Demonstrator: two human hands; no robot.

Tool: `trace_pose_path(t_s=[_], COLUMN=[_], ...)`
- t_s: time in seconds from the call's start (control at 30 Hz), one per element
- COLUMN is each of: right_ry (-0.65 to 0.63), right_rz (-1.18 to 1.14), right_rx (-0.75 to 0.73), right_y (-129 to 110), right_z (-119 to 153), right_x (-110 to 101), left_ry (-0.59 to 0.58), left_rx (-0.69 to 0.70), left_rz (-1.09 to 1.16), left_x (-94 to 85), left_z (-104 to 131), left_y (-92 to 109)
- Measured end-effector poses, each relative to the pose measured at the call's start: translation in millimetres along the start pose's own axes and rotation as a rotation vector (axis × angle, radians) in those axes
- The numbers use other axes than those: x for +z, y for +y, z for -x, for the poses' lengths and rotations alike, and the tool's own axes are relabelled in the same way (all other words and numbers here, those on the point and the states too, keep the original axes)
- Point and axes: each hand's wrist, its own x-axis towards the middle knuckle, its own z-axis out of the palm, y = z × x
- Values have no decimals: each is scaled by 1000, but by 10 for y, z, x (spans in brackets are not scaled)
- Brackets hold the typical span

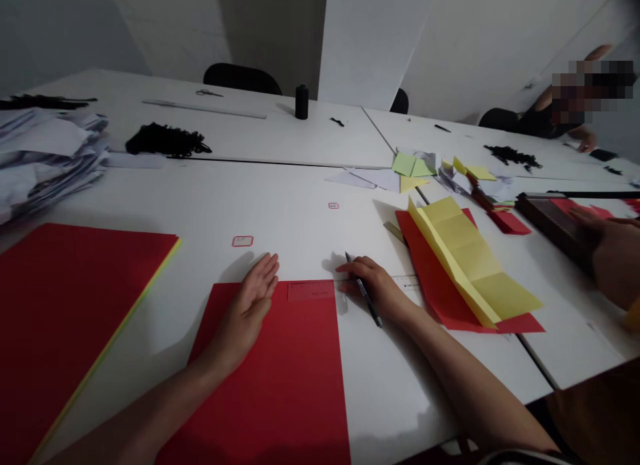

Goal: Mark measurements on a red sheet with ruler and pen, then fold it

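Matt paper is seen in the red sheet (pixel 300 371); clear plastic in the ruler (pixel 311 291); smooth plastic in the pen (pixel 370 305).

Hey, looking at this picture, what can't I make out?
All in the head view:
Labels: writing too small to read.
Ruler: fine markings too small.
Red sheet: near end cut off by the bottom edge; part of its top edge hidden by the left hand.
Red stack: cut off by the left edge.
Orange-red paper: partly hidden by the yellow sheet on top.
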Motion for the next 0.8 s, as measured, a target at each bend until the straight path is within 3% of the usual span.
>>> trace_pose_path(t_s=[0.8], right_ry=[-16], right_rz=[10], right_rx=[11], right_y=[-12], right_z=[1], right_x=[-7], left_ry=[24], left_rx=[6], left_rz=[-14], left_x=[8], left_z=[8], left_y=[29])
